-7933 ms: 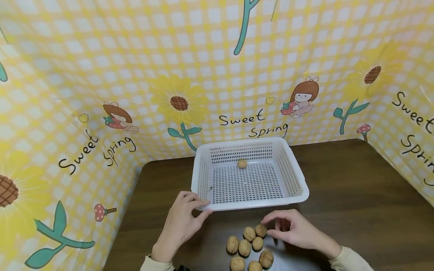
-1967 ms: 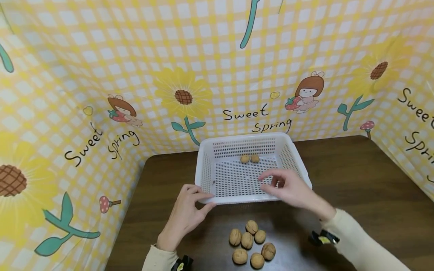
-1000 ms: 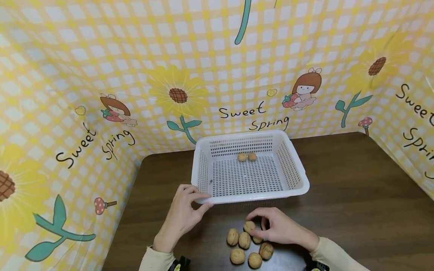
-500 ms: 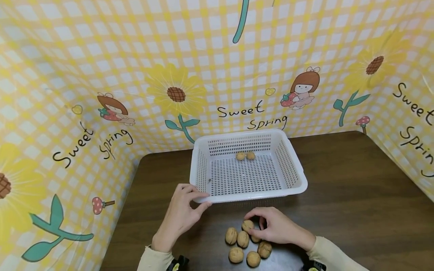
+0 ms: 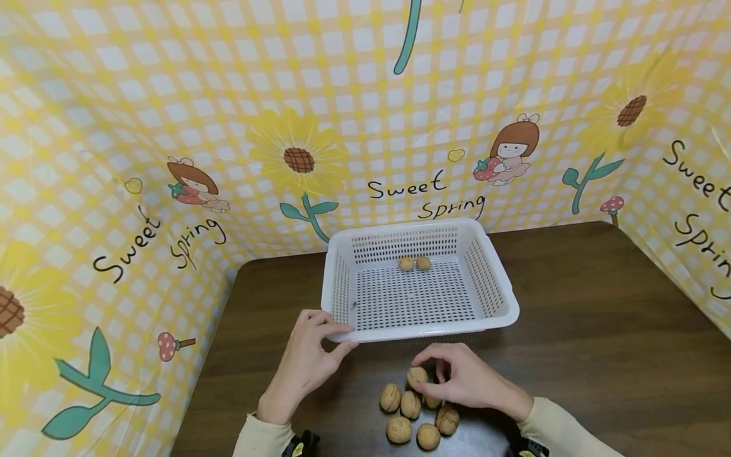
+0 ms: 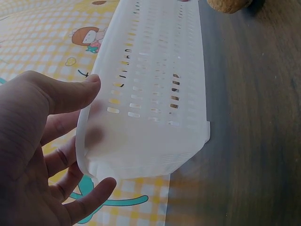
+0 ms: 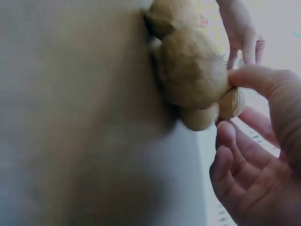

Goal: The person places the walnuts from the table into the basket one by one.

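Observation:
My right hand [image 5: 465, 377] pinches a walnut [image 5: 417, 377] between thumb and fingers at the far end of a cluster of walnuts [image 5: 410, 404] on the table. In the right wrist view the held walnut [image 7: 232, 102] shows at the fingertips, partly behind nearer walnuts. My left hand [image 5: 305, 365] grips the near left corner of a white perforated plastic basket [image 5: 425, 331]. The left wrist view has the thumb on one side of the rim [image 6: 89, 113] and the fingers on the other. Two walnuts [image 5: 414, 263] lie side by side at the basket's far wall.
The dark wooden table [image 5: 582, 304] extends on both sides of the basket. A yellow checked cloth [image 5: 365, 127] with printed flowers and figures hangs behind and at the sides. The basket stands close to the back cloth. Wrist straps sit at both sleeves.
A second walnut has joined the first in the basket. My right hand has come back from over the basket to the cluster and now pinches another walnut. The left hand stays on the basket corner.

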Available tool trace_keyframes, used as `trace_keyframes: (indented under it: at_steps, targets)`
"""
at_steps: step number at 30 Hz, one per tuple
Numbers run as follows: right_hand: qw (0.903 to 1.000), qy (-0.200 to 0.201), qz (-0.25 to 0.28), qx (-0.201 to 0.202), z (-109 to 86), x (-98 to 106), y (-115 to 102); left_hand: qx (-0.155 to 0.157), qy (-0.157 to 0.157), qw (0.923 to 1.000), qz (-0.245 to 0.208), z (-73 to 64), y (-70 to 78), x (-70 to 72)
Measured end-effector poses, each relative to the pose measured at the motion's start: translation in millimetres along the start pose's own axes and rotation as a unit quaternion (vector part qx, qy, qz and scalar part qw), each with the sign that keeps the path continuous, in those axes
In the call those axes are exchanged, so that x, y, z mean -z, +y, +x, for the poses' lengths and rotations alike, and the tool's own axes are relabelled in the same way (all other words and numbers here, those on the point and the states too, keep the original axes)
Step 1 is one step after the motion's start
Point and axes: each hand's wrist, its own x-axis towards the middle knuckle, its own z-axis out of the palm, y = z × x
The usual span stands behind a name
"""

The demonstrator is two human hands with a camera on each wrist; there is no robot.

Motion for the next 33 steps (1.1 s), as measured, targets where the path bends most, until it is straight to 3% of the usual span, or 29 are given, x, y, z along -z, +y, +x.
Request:
trace_keyframes:
  at_steps: [5, 16, 21, 26, 29, 33]
  targets:
    - [0.9989, 0.012, -0.011, 0.044, 9.1, 11.5, -20.4, -0.002, 0.003, 1.0000, -0.002, -0.3, 0.2, -0.7]
    - [0.9970, 0.023, -0.056, 0.049, 26.9, 35.8, -58.3, -0.001, 0.006, 1.0000, -0.005, -2.5, 0.2, -1.0]
    - [0.9936, 0.044, -0.088, 0.055, 44.8, 53.7, -69.4, -0.004, 0.010, 0.9999, -0.003, -2.9, -0.5, -0.5]
    - [0.9930, 0.064, -0.076, 0.063, 68.1, 74.9, -75.7, -0.011, 0.012, 0.9999, -0.003, -1.9, -2.2, -1.7]
    - [0.9932, 0.074, -0.074, 0.052, 85.3, 85.7, -78.5, -0.017, 0.017, 0.9997, -0.002, -1.4, -3.4, -2.3]
    - [0.9922, 0.078, -0.097, 0.005, 108.5, 96.9, -83.2, -0.017, 0.018, 0.9997, -0.002, -0.7, -3.5, -2.9]
